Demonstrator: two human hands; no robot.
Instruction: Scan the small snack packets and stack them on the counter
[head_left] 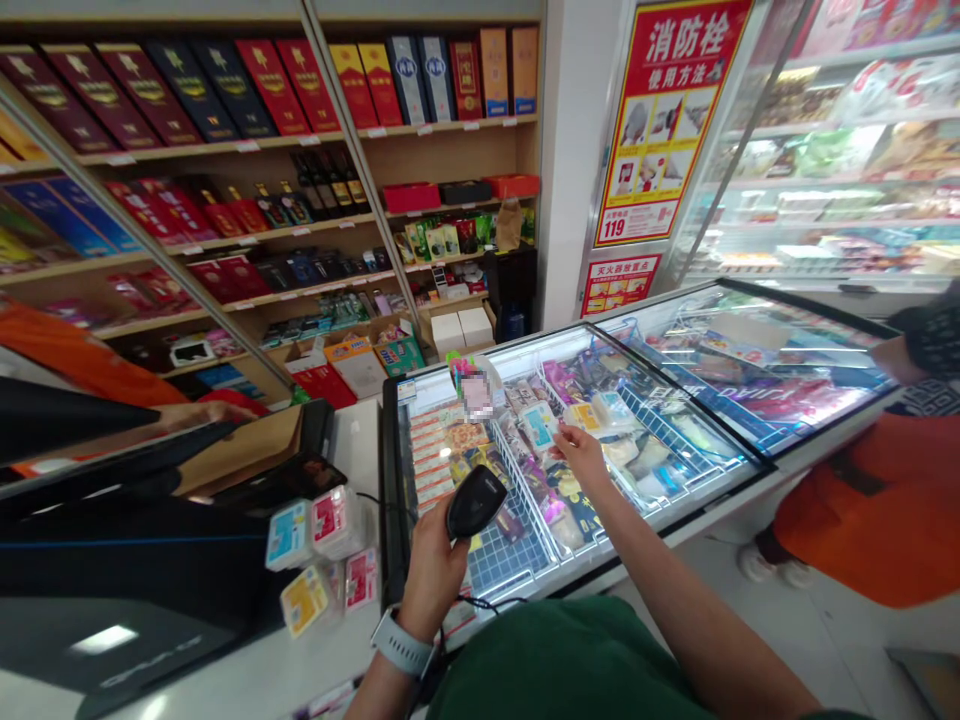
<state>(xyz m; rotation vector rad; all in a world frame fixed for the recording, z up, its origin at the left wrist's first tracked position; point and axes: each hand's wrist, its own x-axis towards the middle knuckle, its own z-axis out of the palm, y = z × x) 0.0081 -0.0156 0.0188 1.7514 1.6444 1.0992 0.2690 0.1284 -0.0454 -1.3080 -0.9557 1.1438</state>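
- Shelves (465, 153) line the wall behind, carrying tall boxes (292, 88) in dark red, navy, bright red and yellow, with bottles (330, 185) lower down.
- Beside them, a red-and-yellow poster (671, 120) hangs next to a pale pillar (574, 150).
- Below stands a long glass-topped freezer (679, 393), with packets and wire baskets (504, 566) showing through the glass.
- Over its near end, the left hand (435, 560) is wrapped around a black handheld scanner (476, 502), its broad head uppermost (a watch (405, 645) with a pale band sits on that wrist).
- Farther out, the right hand (576, 450) pinches the edge of a blue-labelled pack (538, 425), its printed side up, above the freezer.
- Just past those fingertips are a yellow-labelled pack (583, 416) and a clear pack (613, 408); from where I stand, I cannot tell whether they lie on the glass or under it.
- On the pale bench (247, 650) to the left, more clear packs (330, 520) with blue, red and yellow labels sit clustered, some stacked, beside a dark machine (112, 600).
- At the freezer's far right, another person in an orange apron (877, 510) reaches an arm toward the glass.
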